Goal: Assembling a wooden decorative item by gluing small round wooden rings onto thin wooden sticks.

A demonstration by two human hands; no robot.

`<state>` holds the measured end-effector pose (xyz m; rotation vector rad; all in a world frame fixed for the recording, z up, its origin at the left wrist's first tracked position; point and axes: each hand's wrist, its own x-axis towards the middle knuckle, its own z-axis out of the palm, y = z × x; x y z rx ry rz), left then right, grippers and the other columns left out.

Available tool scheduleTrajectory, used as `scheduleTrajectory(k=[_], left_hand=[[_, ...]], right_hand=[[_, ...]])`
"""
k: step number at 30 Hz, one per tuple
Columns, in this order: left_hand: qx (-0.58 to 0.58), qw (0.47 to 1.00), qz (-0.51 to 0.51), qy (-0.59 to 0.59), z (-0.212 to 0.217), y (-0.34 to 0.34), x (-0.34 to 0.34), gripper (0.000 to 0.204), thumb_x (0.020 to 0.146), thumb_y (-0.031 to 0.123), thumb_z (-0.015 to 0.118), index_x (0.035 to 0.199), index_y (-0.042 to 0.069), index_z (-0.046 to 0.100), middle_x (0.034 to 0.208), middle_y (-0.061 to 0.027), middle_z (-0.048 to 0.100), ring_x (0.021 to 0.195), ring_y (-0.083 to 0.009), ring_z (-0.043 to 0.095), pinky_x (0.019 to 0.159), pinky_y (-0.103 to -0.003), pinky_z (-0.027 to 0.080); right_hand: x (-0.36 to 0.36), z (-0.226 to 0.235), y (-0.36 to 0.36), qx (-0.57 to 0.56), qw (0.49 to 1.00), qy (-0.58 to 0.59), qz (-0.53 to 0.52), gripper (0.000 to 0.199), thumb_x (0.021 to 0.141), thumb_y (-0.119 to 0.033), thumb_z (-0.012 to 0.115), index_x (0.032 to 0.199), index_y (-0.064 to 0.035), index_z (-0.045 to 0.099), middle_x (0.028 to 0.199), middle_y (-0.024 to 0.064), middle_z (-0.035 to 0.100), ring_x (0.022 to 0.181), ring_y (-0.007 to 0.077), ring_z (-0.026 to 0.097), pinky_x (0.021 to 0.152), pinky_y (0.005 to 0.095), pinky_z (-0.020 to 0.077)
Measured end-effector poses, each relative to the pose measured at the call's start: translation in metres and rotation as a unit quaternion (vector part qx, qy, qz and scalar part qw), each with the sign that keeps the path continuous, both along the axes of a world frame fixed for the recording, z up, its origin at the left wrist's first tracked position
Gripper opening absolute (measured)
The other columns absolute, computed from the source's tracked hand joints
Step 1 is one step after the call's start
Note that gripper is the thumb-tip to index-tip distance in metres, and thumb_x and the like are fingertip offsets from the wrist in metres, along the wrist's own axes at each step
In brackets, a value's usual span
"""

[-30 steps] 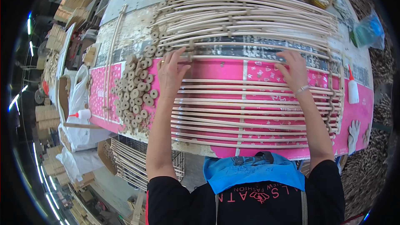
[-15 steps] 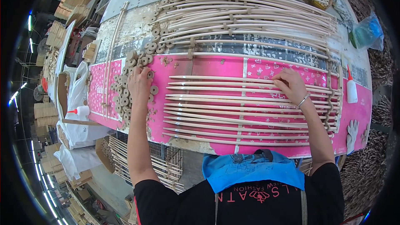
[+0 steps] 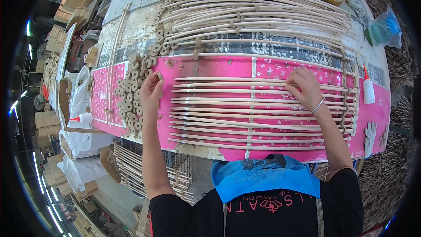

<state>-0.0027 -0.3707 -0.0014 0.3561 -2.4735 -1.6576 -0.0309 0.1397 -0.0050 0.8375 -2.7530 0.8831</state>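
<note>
Pink table (image 3: 228, 66): left hand (image 3: 151, 91) pinches round disc (image 3: 160, 76); smooth slats (image 3: 258, 109).

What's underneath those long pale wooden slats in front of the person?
A pink patterned sheet shows between the slats, covering the table. The tabletop beneath it is hidden. The right hand rests on the slats.

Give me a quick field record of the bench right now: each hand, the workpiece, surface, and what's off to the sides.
Left hand: pinching a small wooden disc beside the disc pile
Right hand: pressing flat on the slat panel
Surface: pink sheet over the table
Behind: second bent-slat stack
Right edge: glue bottle, white glove
Left edge: another glue bottle
</note>
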Motion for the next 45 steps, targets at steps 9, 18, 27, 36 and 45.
scheduleTrajectory(k=[9, 18, 27, 36, 45], left_hand=[[0.266, 0.961, 0.054, -0.054, -0.002, -0.006, 0.016, 0.037, 0.106, 0.020, 0.064, 0.137, 0.000, 0.063, 0.115, -0.0053, 0.072, 0.103, -0.0112, 0.067, 0.090, -0.026, 0.053], [0.323, 0.945, -0.001, -0.049, 0.005, 0.006, 0.011, 0.031, 0.109, 0.022, 0.058, 0.131, 0.001, 0.065, 0.115, -0.0085, 0.073, 0.102, -0.0159, 0.069, 0.092, -0.031, 0.055], [0.340, 0.939, 0.003, -0.052, -0.007, 0.021, 0.001, 0.036, 0.106, 0.018, 0.064, 0.138, 0.003, 0.062, 0.117, -0.0064, 0.072, 0.100, -0.0124, 0.068, 0.088, -0.028, 0.056], [0.329, 0.944, 0.025, -0.024, 0.006, 0.062, -0.015, 0.079, 0.099, 0.016, 0.075, 0.163, 0.007, 0.029, 0.117, -0.0083, 0.070, 0.097, -0.0136, 0.070, 0.085, -0.027, 0.055], [0.311, 0.949, 0.036, -0.020, 0.010, 0.067, -0.015, 0.089, 0.098, 0.013, 0.075, 0.166, 0.008, 0.018, 0.114, -0.0114, 0.071, 0.096, -0.0161, 0.070, 0.085, -0.029, 0.056]], right_hand=[[0.008, 0.013, -0.004, -0.095, 0.993, -0.054, -0.049, 0.010, 0.091, -0.008, 0.072, 0.098, -0.0046, 0.066, 0.088, 0.0086, 0.063, 0.083, 0.0261, 0.064, 0.074, 0.0368, 0.0505], [0.000, 0.011, 0.000, -0.114, 0.991, -0.052, -0.052, 0.009, 0.093, -0.006, 0.071, 0.100, -0.0024, 0.067, 0.087, 0.0099, 0.062, 0.081, 0.0244, 0.064, 0.070, 0.0343, 0.0517], [-0.010, 0.013, -0.006, -0.120, 0.988, -0.083, -0.041, 0.013, 0.093, -0.003, 0.070, 0.105, 0.0006, 0.066, 0.096, 0.0106, 0.062, 0.089, 0.0215, 0.066, 0.077, 0.0320, 0.0548], [-0.018, 0.009, -0.008, -0.098, 0.994, -0.011, -0.048, 0.014, 0.088, -0.010, 0.077, 0.100, -0.0050, 0.069, 0.088, 0.0070, 0.063, 0.080, 0.0229, 0.063, 0.070, 0.0345, 0.0520], [-0.009, 0.022, -0.014, -0.101, 0.991, -0.036, -0.083, 0.012, 0.092, -0.019, 0.075, 0.095, -0.0074, 0.072, 0.086, 0.0069, 0.066, 0.078, 0.0245, 0.066, 0.066, 0.0353, 0.0517]])
